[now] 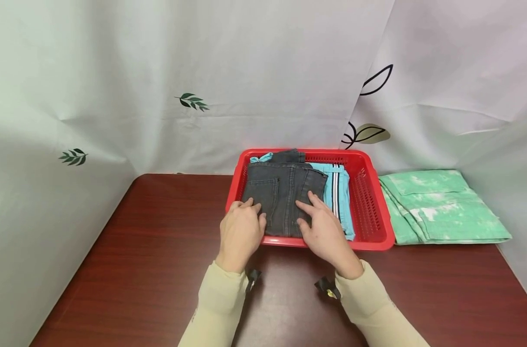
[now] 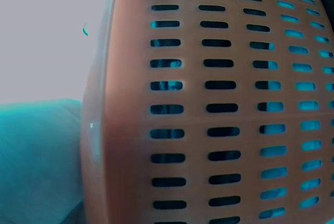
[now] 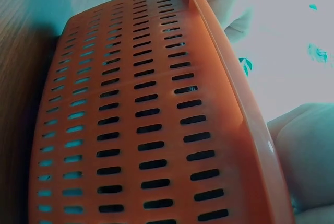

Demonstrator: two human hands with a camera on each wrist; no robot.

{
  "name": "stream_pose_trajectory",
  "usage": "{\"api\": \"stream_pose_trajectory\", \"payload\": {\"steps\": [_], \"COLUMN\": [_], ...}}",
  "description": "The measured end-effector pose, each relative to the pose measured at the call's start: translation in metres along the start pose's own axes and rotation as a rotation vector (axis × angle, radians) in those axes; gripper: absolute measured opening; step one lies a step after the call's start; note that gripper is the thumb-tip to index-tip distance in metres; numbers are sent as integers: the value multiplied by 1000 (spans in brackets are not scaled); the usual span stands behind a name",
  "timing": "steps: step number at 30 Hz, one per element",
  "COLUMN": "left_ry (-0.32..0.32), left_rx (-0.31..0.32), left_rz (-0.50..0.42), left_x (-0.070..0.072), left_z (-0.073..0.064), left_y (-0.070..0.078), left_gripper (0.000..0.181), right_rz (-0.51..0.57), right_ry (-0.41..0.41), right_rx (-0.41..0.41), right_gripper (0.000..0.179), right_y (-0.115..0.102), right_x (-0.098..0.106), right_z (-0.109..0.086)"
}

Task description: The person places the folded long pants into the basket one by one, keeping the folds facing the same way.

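Note:
Folded dark grey jeans (image 1: 285,193) lie in a red plastic basket (image 1: 378,212). My left hand (image 1: 242,231) rests on their near left part, by the basket's front rim. Slightly spread, the fingers of my right hand (image 1: 326,231) touch the near right part of the jeans. Beside and partly under them is a folded light blue garment (image 1: 343,193) with black and white stripes. Both wrist views are mostly filled by the slotted basket wall (image 2: 193,119), the right one also showing part of my right hand (image 3: 308,156) past the rim.
A folded green and white patterned cloth (image 1: 445,207) lies right of the basket on the dark red-brown table (image 1: 159,250). White curtain-like sheets with leaf prints (image 1: 263,72) hang behind and at both sides.

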State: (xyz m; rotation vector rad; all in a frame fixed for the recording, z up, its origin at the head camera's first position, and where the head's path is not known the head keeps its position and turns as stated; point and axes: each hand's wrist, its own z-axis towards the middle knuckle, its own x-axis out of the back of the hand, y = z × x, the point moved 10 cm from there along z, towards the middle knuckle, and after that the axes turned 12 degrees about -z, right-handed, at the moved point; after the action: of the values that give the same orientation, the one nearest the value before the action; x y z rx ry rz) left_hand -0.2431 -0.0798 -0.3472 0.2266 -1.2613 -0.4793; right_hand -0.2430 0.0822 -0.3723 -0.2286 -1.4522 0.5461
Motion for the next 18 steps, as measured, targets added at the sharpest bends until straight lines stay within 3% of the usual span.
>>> {"api": "stream_pose_trajectory", "payload": {"steps": [8, 18], "left_ry": [-21, -39], "left_rx": [3, 33], "left_rz": [27, 14], "left_x": [-4, -5], "left_z": [0, 0], "left_y": [-1, -2], "left_gripper": [36, 38], "right_rz": [-2, 101], "right_ry": [-14, 22], "right_rx": [-11, -37], "right_gripper": [45, 53], "right_y": [1, 3], "right_x": [-1, 3], "right_z": [0, -2]}}
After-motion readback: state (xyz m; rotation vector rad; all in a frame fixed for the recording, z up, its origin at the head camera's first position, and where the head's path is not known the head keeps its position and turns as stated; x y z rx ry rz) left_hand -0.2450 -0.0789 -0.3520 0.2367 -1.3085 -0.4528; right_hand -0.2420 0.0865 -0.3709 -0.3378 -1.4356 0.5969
